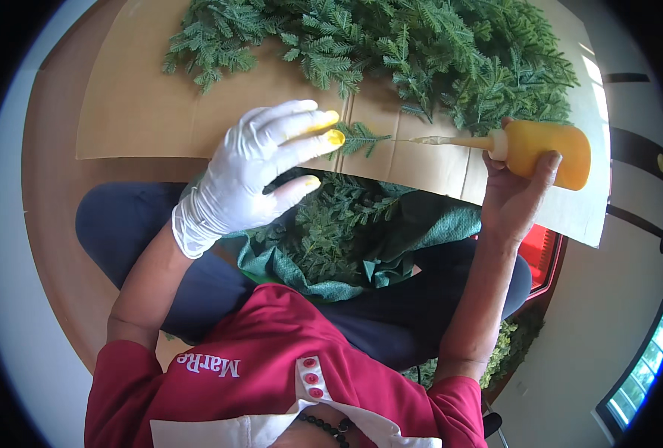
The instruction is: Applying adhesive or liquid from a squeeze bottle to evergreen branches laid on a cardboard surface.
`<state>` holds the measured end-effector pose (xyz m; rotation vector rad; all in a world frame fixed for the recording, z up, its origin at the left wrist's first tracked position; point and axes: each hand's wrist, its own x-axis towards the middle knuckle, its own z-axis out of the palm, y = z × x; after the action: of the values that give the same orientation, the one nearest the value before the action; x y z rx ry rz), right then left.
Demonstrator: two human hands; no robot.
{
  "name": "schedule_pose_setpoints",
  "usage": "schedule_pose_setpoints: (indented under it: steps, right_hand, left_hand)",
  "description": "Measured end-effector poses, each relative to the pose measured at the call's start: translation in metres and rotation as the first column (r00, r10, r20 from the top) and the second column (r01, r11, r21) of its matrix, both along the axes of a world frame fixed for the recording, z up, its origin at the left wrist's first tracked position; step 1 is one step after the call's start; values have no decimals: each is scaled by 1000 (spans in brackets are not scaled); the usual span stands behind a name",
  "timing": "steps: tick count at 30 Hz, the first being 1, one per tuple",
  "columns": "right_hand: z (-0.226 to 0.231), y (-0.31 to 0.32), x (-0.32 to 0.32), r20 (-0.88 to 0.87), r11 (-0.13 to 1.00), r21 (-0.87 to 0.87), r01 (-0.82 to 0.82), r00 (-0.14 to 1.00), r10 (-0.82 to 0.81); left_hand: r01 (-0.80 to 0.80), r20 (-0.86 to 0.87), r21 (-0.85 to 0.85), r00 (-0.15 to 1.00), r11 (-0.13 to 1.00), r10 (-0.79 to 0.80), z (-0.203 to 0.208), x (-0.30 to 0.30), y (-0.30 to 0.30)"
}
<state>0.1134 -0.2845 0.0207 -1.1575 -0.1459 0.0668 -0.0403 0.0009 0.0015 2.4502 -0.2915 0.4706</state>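
Observation:
My left hand [260, 153] wears a white glove with yellow smears on its fingertips. Its fingers are stretched and apart, with the thumb well away from the index finger. Just beyond those fingertips is a small green fir-like sprig [363, 139], partly hidden behind them, near the cardboard's front edge. My bare right hand [512, 190] is wrapped round a yellow squeeze bottle [551, 155], tilted sideways with its long nozzle [451, 141] pointing left. A thin pale strand runs from the nozzle tip toward the sprig.
A big heap of green artificial-looking fir branches [436, 52] covers the far part of the cardboard sheet [145, 112]. Across my lap, a green woven sack [294, 272] holds more branches [331, 231]. A red container [542, 257] stands by my right knee, more greenery [507, 351] behind my right forearm.

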Motion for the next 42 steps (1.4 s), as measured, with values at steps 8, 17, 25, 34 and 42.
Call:
schedule_pose_setpoints:
  steps: [8,17,25,34,42]
  right_hand:
    - [-10,14,-9,2,998,-62,3,1000,-2]
    - [-15,28,-27,99,929,-369,15,995,24]
    - [-17,33,-31,127,908,-419,-2,990,60]
    - [-12,23,-31,158,908,-416,46,987,23]
    - [-15,17,-25,205,894,-435,109,979,-20]
  left_hand:
    - [182,-215,175,966,968,-143,-19,4,-8]
    - [204,-259,178,954,963,-154,-17,5,-9]
    - [204,-270,177,951,963,-152,-20,3,-9]
    - [197,-261,174,954,965,-148,-21,3,-11]
    - [194,-277,188,951,963,-138,-19,4,-11]
